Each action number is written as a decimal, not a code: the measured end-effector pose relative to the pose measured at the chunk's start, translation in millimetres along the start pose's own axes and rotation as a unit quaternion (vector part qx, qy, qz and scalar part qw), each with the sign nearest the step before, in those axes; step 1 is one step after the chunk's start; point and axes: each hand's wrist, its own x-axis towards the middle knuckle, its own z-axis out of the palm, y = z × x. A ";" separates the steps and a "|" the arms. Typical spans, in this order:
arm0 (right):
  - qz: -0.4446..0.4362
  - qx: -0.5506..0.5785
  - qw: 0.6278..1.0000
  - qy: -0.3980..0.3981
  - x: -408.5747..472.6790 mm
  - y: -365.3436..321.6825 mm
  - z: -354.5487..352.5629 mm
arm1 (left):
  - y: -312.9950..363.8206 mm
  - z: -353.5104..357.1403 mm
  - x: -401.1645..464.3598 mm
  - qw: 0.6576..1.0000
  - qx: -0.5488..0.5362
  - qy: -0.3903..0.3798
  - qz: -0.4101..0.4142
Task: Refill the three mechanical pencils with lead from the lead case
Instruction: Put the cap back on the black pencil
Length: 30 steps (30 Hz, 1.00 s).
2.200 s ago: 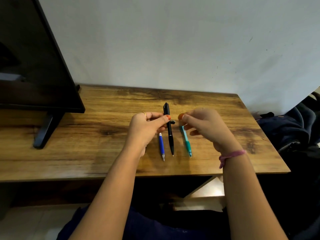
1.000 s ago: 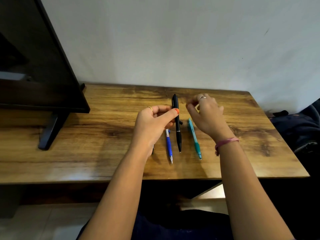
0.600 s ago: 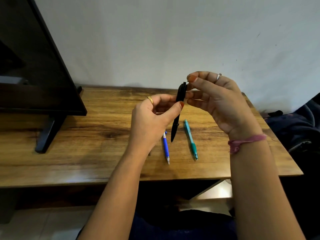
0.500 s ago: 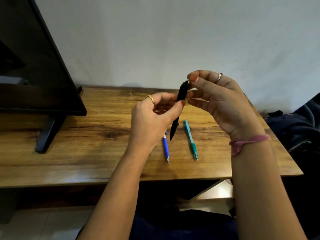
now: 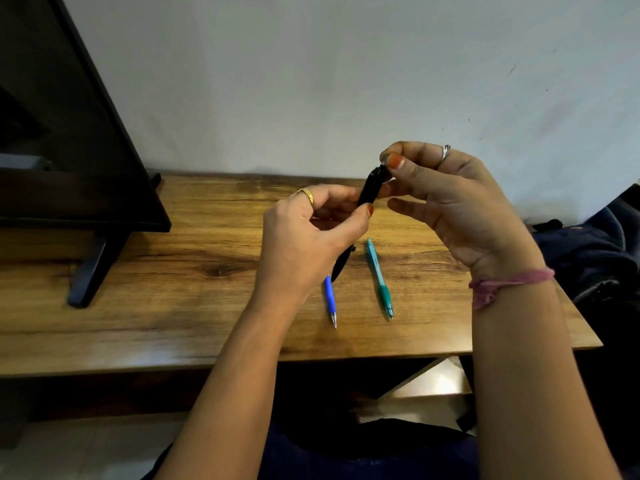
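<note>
Head view hides a good deal of the black pencil [image 5: 370, 188]: its middle sits behind the left hand [image 5: 304, 244], and only the upper barrel and a short dark stretch near the tip, just above the blue pencil [image 5: 330, 299], can be seen. The blue pencil's upper half is likewise covered by that hand. Whether the lead case is anywhere on show cannot be told; the left hand may be holding something more, but that is hidden.

The black pencil is held in the air above the tabletop [image 5: 173, 299], its long axis steeply tilted, cap end up and to the right, tip down and to the left toward the person. The left hand's fingers are curled round its barrel, thumb pressed on the near side. The right hand [image 5: 457, 209] pinches the cap end between thumb and forefinger, the other fingers loosely spread below.

Blue and teal pencil [image 5: 379, 277] lie on the tabletop, near each other but apart, roughly parallel, metal tips pointing toward the person.

The tabletop is brown wood with dark grain streaks. A dark flat screen [image 5: 69, 133] on a slanted foot is cut off at the left. A pink band [image 5: 509, 282] circles the right wrist.
</note>
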 end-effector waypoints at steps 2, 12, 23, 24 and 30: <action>-0.001 -0.031 1.000 -0.002 -0.1 -0.4 -1.9 | -0.3 -1.1 0.7 1.000 -0.004 -0.013 -0.004; -0.014 0.039 0.999 0.014 6.4 15.5 9.5 | -3.6 3.7 2.7 0.990 -0.121 -0.022 -0.064; -0.102 0.014 0.993 0.062 14.0 45.0 18.6 | -10.6 5.4 4.0 0.978 -0.156 -0.014 -0.135; -0.094 0.012 0.994 0.063 14.9 48.5 17.0 | -12.1 4.6 4.6 0.978 -0.155 -0.009 -0.138; -0.006 -0.212 0.967 0.138 26.0 72.4 8.2 | -20.0 1.2 5.1 0.978 -0.141 0.003 -0.156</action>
